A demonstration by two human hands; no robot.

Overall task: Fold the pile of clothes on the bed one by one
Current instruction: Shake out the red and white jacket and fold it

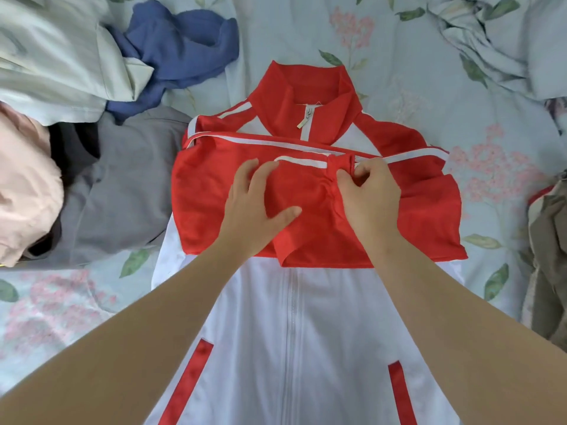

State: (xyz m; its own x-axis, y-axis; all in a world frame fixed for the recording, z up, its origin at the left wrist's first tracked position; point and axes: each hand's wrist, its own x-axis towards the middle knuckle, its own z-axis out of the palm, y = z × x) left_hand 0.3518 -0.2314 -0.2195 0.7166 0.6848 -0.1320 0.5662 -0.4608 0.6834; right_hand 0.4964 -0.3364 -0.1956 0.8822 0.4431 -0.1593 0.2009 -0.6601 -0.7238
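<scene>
A red and white zip jacket (294,317) lies front up on the bed, collar away from me. Both red sleeves are folded across the chest, one over the other. My left hand (257,207) lies flat on the folded sleeves with fingers spread, pressing the red cloth. My right hand (368,191) pinches the gathered red cuff (339,162) of the upper sleeve near the white stripe. The white lower body with its zip and two red pocket strips runs toward me between my forearms.
Unfolded clothes are heaped at the left: a grey garment (122,185), a pink one (24,182), a blue one (181,47) and a pale green one (52,56). An olive garment (549,259) lies at the right edge. The floral sheet (460,124) shows around the jacket.
</scene>
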